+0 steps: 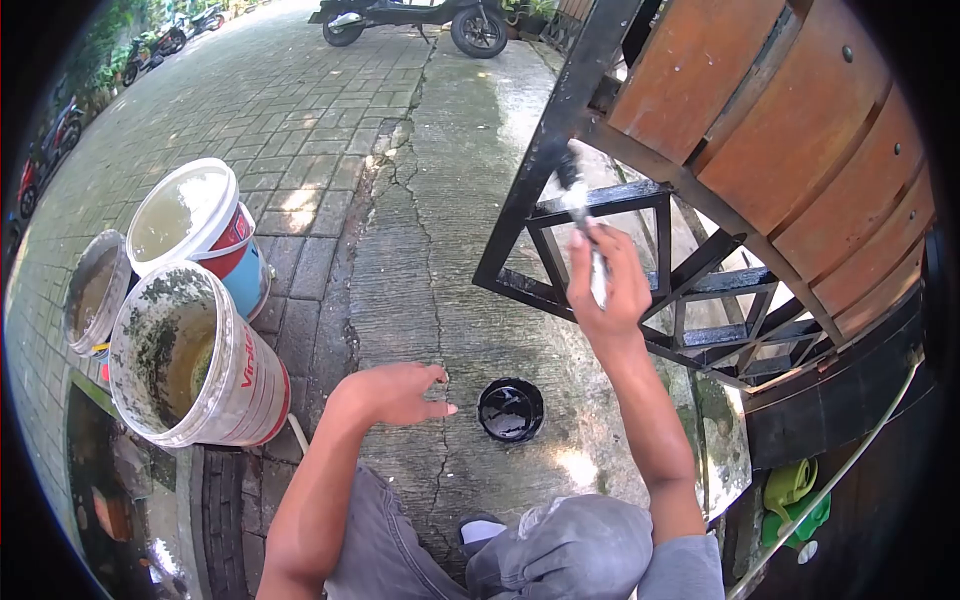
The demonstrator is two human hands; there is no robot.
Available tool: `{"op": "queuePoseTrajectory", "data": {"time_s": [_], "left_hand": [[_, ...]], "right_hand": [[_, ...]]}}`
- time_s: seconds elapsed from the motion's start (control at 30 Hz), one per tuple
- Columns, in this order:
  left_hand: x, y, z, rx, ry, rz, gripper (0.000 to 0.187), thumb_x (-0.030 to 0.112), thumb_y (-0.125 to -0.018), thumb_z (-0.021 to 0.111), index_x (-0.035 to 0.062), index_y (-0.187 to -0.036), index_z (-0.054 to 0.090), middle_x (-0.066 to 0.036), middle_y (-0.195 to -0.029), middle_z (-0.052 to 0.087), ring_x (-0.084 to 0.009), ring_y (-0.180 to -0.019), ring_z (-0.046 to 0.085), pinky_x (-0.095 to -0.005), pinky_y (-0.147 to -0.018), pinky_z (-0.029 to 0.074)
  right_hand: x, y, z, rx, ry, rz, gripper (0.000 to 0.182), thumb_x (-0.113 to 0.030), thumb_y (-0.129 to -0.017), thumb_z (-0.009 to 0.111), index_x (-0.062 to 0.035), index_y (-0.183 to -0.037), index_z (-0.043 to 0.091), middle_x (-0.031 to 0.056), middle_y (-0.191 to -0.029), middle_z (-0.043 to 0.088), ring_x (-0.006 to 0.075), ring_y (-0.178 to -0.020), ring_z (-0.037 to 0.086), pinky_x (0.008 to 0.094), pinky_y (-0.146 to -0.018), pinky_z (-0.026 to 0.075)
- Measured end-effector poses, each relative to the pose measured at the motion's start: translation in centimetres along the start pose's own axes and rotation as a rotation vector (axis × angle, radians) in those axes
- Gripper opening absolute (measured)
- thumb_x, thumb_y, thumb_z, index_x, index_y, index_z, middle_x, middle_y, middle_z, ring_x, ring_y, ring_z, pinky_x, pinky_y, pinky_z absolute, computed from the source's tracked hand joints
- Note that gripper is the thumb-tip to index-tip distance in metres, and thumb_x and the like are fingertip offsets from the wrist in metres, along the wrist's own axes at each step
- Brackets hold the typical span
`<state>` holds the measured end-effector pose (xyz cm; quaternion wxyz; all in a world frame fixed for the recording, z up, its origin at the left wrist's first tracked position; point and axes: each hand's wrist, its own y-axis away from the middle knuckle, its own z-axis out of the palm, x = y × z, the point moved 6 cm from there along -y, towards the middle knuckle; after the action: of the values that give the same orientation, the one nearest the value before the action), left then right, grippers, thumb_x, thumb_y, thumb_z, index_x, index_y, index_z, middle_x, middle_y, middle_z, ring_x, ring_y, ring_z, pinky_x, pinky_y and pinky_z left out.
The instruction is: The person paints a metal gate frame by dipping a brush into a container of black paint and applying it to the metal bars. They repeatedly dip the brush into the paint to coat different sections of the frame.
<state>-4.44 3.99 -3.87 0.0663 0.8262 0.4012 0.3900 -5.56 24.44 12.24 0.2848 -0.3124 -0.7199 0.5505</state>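
My right hand (607,282) is raised and grips a paintbrush (577,205) whose dark bristles touch the black metal frame of a gate (556,120). The gate has black bars below and orange-brown wooden slats (800,120) above. A small round tin of black paint (511,409) sits on the concrete between my arms. My left hand (395,392) hovers over the concrete just left of the tin, fingers loosely spread, holding nothing. My knees in grey trousers (560,550) show at the bottom.
Three dirty white paint buckets (190,355) stand on the paving at the left. A cracked concrete strip (420,250) runs ahead beside brick paving. A motorbike (420,18) is parked far ahead. A green object (792,492) and a thin hose lie at the lower right.
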Motion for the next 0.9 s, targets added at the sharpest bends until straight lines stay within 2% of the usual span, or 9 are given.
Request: {"op": "queuePoseTrajectory", "data": {"time_s": [0.13, 0.2, 0.3, 0.4, 0.47, 0.6, 0.67, 0.73, 0.9], "left_hand": [[0.0, 0.3, 0.1, 0.005, -0.006, -0.023, 0.067, 0.054, -0.094, 0.057, 0.0016, -0.135, 0.050, -0.025, -0.129, 0.058, -0.0391, -0.118, 0.058, -0.0441, -0.099, 0.046], [0.2, 0.0, -0.2, 0.016, -0.025, 0.000, 0.067, 0.054, -0.094, 0.057, 0.0016, -0.135, 0.050, -0.025, -0.129, 0.058, -0.0391, -0.118, 0.057, -0.0442, -0.099, 0.046], [-0.2, -0.2, 0.5, 0.025, -0.043, 0.034, 0.067, 0.054, -0.094, 0.057, 0.0016, -0.135, 0.050, -0.025, -0.129, 0.058, -0.0391, -0.119, 0.057, -0.0442, -0.100, 0.046], [-0.3, -0.5, 0.8, 0.025, -0.043, 0.037, 0.067, 0.054, -0.094, 0.057, 0.0017, -0.135, 0.050, -0.024, -0.129, 0.058, -0.0391, -0.120, 0.056, -0.0441, -0.100, 0.046], [0.0, -0.1, 0.2, 0.011, -0.031, 0.008, 0.067, 0.053, -0.094, 0.058, 0.0016, -0.135, 0.050, -0.024, -0.129, 0.058, -0.0391, -0.120, 0.056, -0.0440, -0.101, 0.046], [0.1, 0.1, 0.0, 0.026, -0.010, -0.007, 0.065, 0.052, -0.093, 0.058, 0.0018, -0.135, 0.051, -0.024, -0.128, 0.059, -0.0388, -0.119, 0.057, -0.0441, -0.100, 0.046], [0.3, 0.3, 0.0, 0.037, -0.020, -0.004, 0.065, 0.051, -0.093, 0.059, 0.0020, -0.134, 0.051, -0.024, -0.127, 0.059, -0.0385, -0.119, 0.057, -0.0440, -0.100, 0.046], [0.4, 0.0, 0.3, 0.047, -0.053, 0.034, 0.065, 0.051, -0.093, 0.059, 0.0023, -0.135, 0.051, -0.024, -0.126, 0.060, -0.0383, -0.118, 0.058, -0.0441, -0.099, 0.046], [0.8, 0.4, 0.2, 0.024, -0.037, 0.019, 0.065, 0.051, -0.093, 0.059, 0.0022, -0.135, 0.051, -0.024, -0.125, 0.060, -0.0384, -0.118, 0.057, -0.0441, -0.100, 0.046]], "right_hand": [[0.3, 5.5, 2.3, -0.316, -0.015, 0.226, 0.014, -0.001, -0.088, 0.070, 0.0029, -0.097, 0.060, 0.0153, -0.080, 0.063, 0.0260, -0.063, 0.065, 0.0363, -0.052, 0.050], [-0.6, 8.1, 3.0, -0.433, -0.042, 0.176, 0.010, -0.004, -0.090, 0.068, 0.0009, -0.095, 0.061, 0.0146, -0.078, 0.062, 0.0272, -0.062, 0.064, 0.0363, -0.053, 0.051], [1.2, 7.9, 3.0, -0.541, -0.125, 0.437, 0.008, -0.006, -0.090, 0.068, -0.0004, -0.092, 0.062, 0.0145, -0.076, 0.063, 0.0278, -0.062, 0.064, 0.0368, -0.056, 0.051], [0.8, 0.5, 0.4, -0.243, 0.008, 0.193, 0.006, -0.003, -0.090, 0.069, -0.0009, -0.086, 0.064, 0.0112, -0.074, 0.064, 0.0201, -0.061, 0.064, 0.0302, -0.054, 0.049], [1.5, -3.1, -0.9, -0.105, -0.023, 0.312, 0.007, -0.002, -0.090, 0.069, -0.0001, -0.087, 0.064, 0.0079, -0.075, 0.065, 0.0118, -0.059, 0.060, 0.0259, -0.051, 0.046], [-0.9, -0.9, 1.1, -0.173, 0.047, 0.020, 0.010, -0.003, -0.090, 0.068, -0.0023, -0.083, 0.061, 0.0119, -0.073, 0.063, 0.0214, -0.057, 0.063, 0.0314, -0.052, 0.050], [0.1, 6.4, 3.8, -0.487, -0.050, 0.300, 0.013, -0.004, -0.089, 0.068, -0.0028, -0.080, 0.058, 0.0168, -0.074, 0.062, 0.0303, -0.060, 0.065, 0.0384, -0.054, 0.051], [-0.5, 10.0, 5.2, -0.595, -0.149, 0.312, 0.016, -0.006, -0.089, 0.068, -0.0023, -0.080, 0.056, 0.0200, -0.075, 0.062, 0.0362, -0.061, 0.065, 0.0432, -0.053, 0.051], [0.1, 3.2, 3.7, -0.440, -0.022, 0.268, 0.012, -0.006, -0.090, 0.068, -0.0009, -0.084, 0.059, 0.0189, -0.077, 0.063, 0.0375, -0.063, 0.065, 0.0441, -0.053, 0.049]]}}
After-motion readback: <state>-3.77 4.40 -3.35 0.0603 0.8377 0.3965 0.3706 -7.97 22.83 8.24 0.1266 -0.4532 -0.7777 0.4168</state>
